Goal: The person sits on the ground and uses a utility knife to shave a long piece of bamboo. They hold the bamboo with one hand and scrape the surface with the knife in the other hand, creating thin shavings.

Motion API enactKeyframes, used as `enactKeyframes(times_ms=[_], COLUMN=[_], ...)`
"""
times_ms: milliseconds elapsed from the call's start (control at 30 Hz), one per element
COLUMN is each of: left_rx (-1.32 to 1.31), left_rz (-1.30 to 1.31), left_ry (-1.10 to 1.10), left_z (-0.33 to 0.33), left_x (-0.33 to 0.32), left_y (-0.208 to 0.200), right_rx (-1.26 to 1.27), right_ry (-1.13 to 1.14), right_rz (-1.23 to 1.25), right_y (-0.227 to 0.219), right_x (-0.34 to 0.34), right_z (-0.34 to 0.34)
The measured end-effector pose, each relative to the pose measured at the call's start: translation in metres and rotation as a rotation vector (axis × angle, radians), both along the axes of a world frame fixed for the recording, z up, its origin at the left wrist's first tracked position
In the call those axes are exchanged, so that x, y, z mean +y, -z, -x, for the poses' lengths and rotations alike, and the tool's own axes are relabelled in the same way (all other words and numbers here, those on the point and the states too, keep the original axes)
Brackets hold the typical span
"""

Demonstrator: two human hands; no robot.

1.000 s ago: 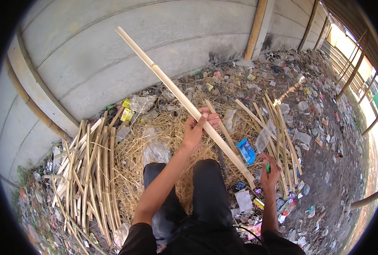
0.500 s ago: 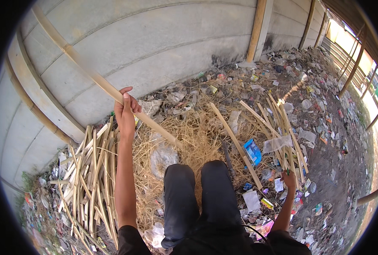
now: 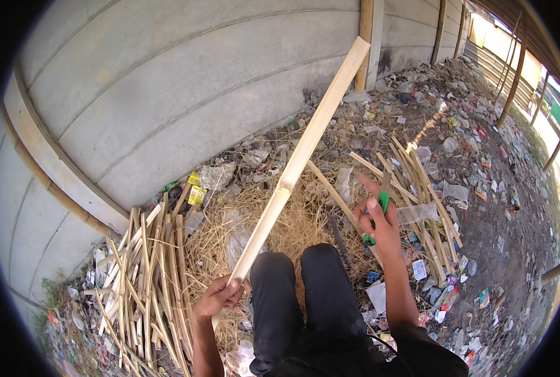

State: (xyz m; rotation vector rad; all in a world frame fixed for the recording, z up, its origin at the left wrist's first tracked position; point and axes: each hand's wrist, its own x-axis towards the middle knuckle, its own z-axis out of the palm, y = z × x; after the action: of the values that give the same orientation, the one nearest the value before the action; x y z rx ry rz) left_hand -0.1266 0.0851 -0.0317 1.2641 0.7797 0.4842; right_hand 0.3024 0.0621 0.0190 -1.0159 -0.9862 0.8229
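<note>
A long split bamboo strip slants up and away across the view, a node ring near its middle. My left hand is closed around the strip near its lower end, beside my left knee. To the right of the strip and apart from it, my right hand is closed on a green-handled tool. Fingers hide much of that tool, and its kind is unclear.
A pile of bamboo strips lies at the left; a smaller bundle is at the right. Straw-like shavings cover the ground before my knees. A concrete wall stands behind, with scattered litter along it.
The bamboo strip has swung from leaning up-left to leaning up-right, and my left hand has come down toward me. My right hand has risen inward from the lower right with the green-handled tool.
</note>
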Motion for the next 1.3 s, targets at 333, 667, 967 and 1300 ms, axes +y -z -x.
enactKeyframes(times_ms=[333,667,967,1300], left_rx=[0.014,0.064,-0.151,0.206], left_rz=[0.185,-0.127,0.097,-0.325], left_ry=[0.013,0.233,0.167,-0.226], left_z=[0.010,-0.002,-0.100,-0.135], left_x=[-0.076,-0.052,-0.039,-0.062], left_y=[0.041,0.019,-0.013,-0.052], right_rx=[-0.140,0.151,0.137,-0.593], right_ry=[-0.193,-0.147,-0.230,-0.087], right_rz=[0.018,0.084,0.153,-0.043], right_y=[-0.007,0.018,0.031,0.040], right_x=[0.022,0.007,-0.020,-0.061], right_z=[0.047,0.073,0.073,0.031])
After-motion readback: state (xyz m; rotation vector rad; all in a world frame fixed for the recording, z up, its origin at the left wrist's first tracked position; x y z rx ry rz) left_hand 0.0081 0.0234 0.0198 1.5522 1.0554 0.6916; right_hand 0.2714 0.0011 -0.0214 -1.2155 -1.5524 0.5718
